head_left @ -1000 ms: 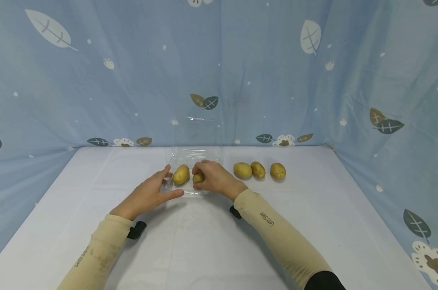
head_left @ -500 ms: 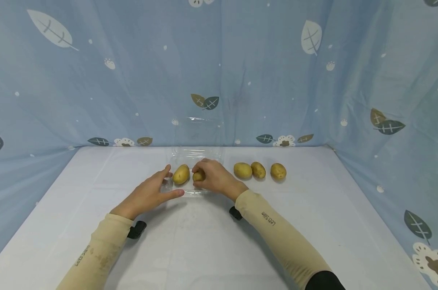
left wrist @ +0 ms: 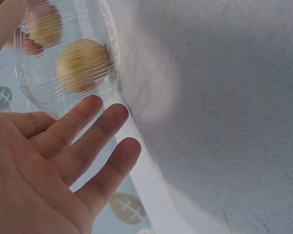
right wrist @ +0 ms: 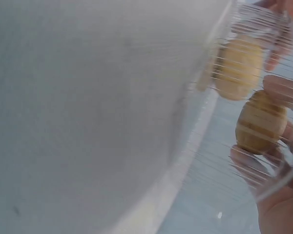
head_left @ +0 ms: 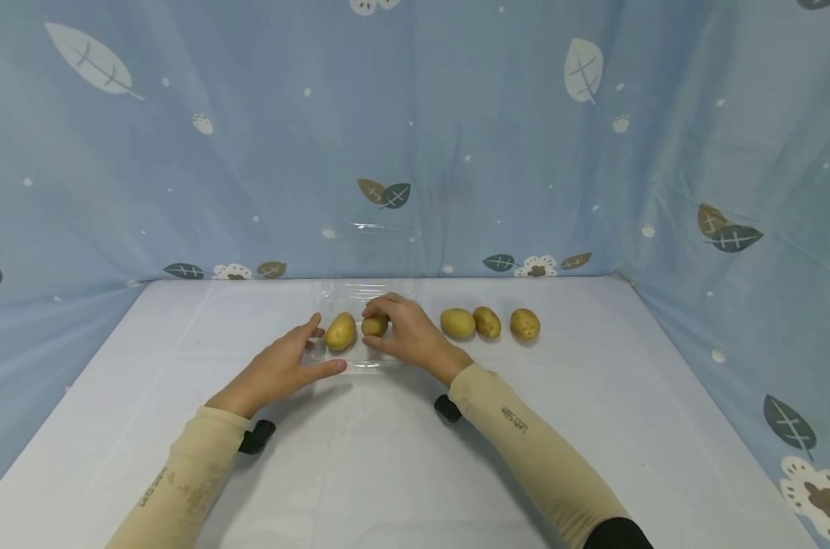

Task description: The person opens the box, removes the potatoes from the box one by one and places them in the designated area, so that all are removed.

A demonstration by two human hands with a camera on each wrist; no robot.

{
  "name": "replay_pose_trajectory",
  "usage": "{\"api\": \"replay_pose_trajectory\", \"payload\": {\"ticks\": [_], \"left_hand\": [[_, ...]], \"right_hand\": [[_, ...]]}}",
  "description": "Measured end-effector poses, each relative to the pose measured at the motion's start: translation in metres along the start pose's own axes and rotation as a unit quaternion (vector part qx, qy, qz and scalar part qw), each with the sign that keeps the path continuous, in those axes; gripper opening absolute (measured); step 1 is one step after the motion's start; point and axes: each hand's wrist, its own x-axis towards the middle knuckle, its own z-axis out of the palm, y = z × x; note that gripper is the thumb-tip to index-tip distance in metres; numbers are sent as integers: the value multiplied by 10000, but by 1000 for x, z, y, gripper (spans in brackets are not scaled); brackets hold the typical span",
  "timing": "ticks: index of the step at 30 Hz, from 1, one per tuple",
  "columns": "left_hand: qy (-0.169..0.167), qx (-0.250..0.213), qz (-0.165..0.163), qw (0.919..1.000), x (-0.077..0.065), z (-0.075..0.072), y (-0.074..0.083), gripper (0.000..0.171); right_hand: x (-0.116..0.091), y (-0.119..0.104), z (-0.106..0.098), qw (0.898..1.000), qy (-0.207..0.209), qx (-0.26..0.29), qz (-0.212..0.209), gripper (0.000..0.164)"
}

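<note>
A clear plastic clamshell box (head_left: 367, 364) lies on the table with its lid raised at the back. Inside its left part rests a yellow potato (head_left: 341, 332). My right hand (head_left: 410, 332) reaches into the box from the right and holds a second potato (head_left: 374, 325) between thumb and fingertips, also seen through the plastic in the right wrist view. My left hand (head_left: 284, 367) stands at the left side of the box, fingers along the side wall and thumb along the front edge. In the left wrist view, its fingers (left wrist: 85, 146) are extended beside the ribbed wall.
Several more potatoes lie in a row to the right of the box: a pair side by side, the paler potato (head_left: 458, 323) on the left, and a separate potato (head_left: 525, 325) farther right. A blue patterned curtain (head_left: 415, 137) hangs behind the white tabletop (head_left: 387, 457).
My right hand has risen slightly, thumb and fingers a little farther apart, and more of the potato between them shows. My left hand keeps its place.
</note>
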Motion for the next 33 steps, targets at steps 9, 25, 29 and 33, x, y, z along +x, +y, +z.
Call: {"api": "replay_pose_trajectory", "payload": {"ticks": [9,25,29,33], "left_hand": [[3,-45,20,10000,-1,0,-1,112],[2,-66,80,9999,-2,1,-1,110],[-1,-27,98,9999,-3,1,-1,112],[-5,-16,100,9999,-3,1,-1,114]], "right_hand": [[-9,-12,-20,9990,289,328,-16,35],[-43,-2,-72,9932,866,638,455,38],[-53,11,-80,9906,1001,698,614,36],[-63,21,-87,9902,1101,592,625,36]]}}
